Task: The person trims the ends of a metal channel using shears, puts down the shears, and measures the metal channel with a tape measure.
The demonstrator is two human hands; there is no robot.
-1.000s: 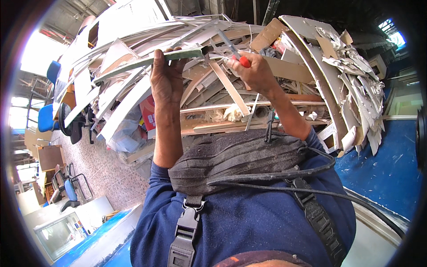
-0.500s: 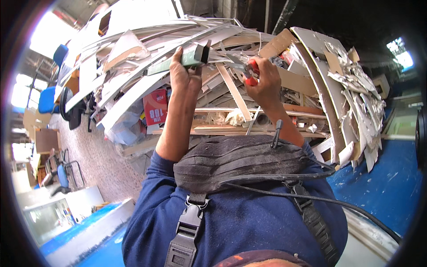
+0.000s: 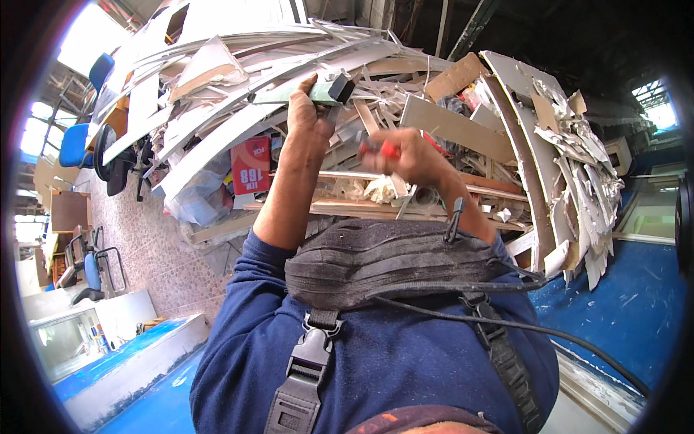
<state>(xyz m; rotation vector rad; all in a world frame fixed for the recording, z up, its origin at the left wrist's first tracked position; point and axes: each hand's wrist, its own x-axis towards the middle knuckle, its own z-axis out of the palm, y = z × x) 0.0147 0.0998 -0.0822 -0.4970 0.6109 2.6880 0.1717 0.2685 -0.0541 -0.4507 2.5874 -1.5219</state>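
Observation:
My left hand [image 3: 309,123] is closed round a pale green long piece [image 3: 318,92], like a channel or profile, with a dark squared end pointing right. Below it and to the right, my right hand [image 3: 405,159] grips a tool with a red handle [image 3: 384,150]; motion blur smears its grey working part. Both hands are over a heaped pile of broken white boards and strips [image 3: 217,69]. A red printed bag [image 3: 249,165] lies in the pile behind my left forearm.
Blue office chairs [image 3: 76,145] stand at left beside a speckled tile floor [image 3: 144,239], with brown boxes [image 3: 71,211] beyond. Torn white panels [image 3: 564,166] lean at right near a blue surface [image 3: 607,318]. A black pouch [image 3: 383,260] and cable hang on my chest.
My left hand has moved right with the green piece, which is now more end-on. My right hand with the red-handled tool has dropped lower, below the piece's end, and is blurred.

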